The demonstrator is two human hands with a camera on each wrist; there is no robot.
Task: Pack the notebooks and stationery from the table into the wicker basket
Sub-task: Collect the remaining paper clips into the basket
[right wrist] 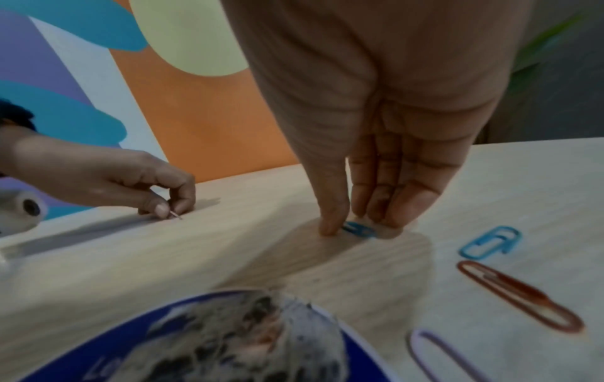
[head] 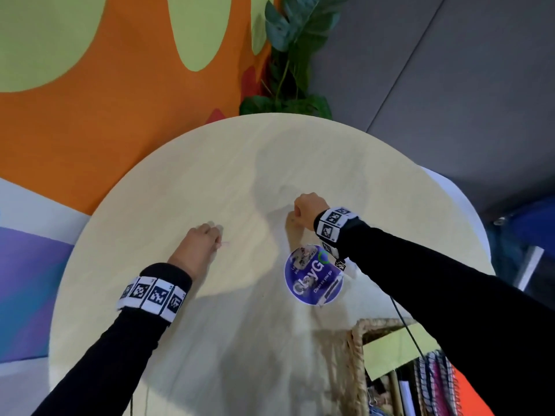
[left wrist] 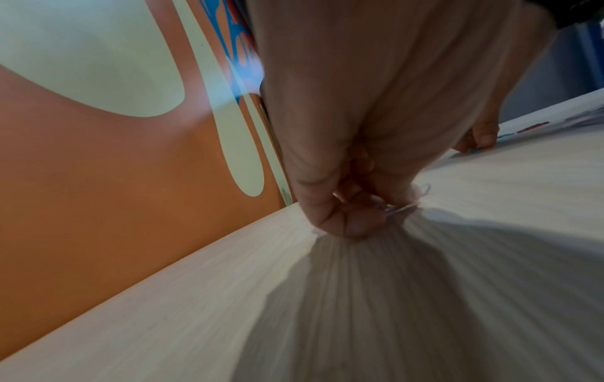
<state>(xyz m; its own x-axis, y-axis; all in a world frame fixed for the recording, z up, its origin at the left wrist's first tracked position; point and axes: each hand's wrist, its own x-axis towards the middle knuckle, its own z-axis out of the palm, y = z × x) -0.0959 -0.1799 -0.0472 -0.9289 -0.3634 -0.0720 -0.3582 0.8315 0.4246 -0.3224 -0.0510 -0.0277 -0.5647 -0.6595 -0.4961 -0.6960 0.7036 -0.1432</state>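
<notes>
The round blue sticker on the desk reads "Clean as you go"; its larger word is partly covered by the right wrist. Beyond the sticker, the right hand pinches a blue clip against the desk. Left of it, the left hand pinches a pale clip, mostly hidden. The basket, nearer than the sticker, is cut off and holds notebooks.

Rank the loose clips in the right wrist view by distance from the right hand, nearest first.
1. Blue clip, just right of the right hand.
2. Red clip, below the blue one.
3. Lilac clip, at the bottom edge.
</notes>
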